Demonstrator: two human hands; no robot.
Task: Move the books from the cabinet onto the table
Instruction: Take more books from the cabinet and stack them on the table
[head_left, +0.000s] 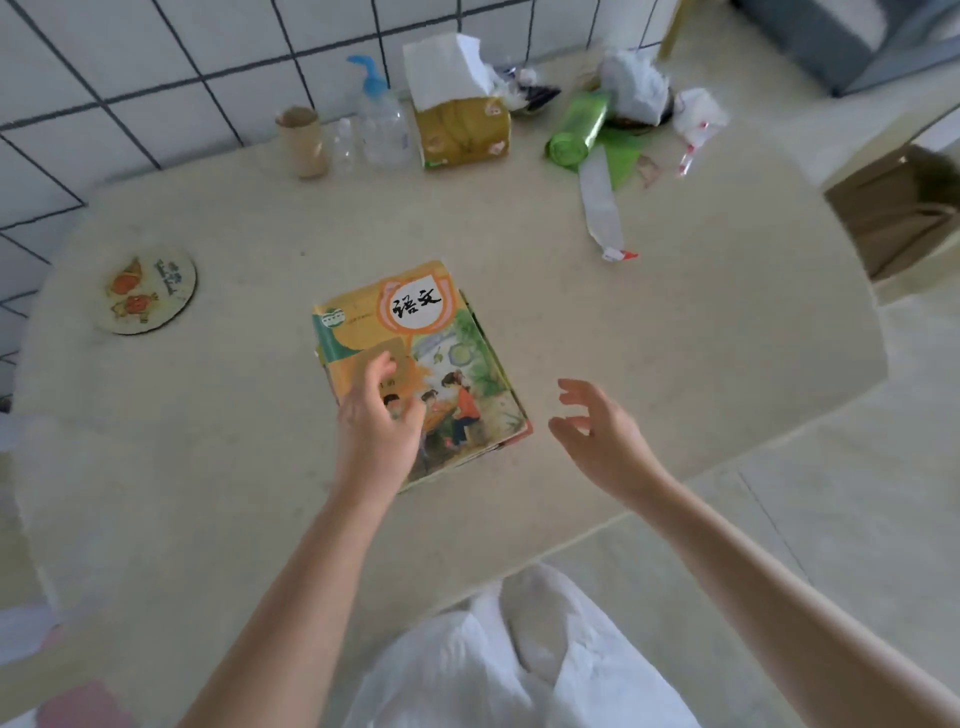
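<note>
A small stack of books (441, 353) lies flat in the middle of the beige table (675, 338); the top one has an orange and green cover with a drawing of children. My left hand (379, 415) hovers over the near left corner of the stack with loosely bent fingers, holding nothing. To the right of the stack my right hand (597, 431) hangs in the air, fingers spread, apart from the books. The cabinet is out of view.
A round fish coaster (148, 291) lies at the table's left. Along the tiled wall stand a cardboard tube (304, 143), a blue-pump bottle (382, 119), a tissue pack (460, 119), a green bag roll (579, 127) and crumpled wrappers (639, 88). A brown box (898, 208) sits on the floor at right.
</note>
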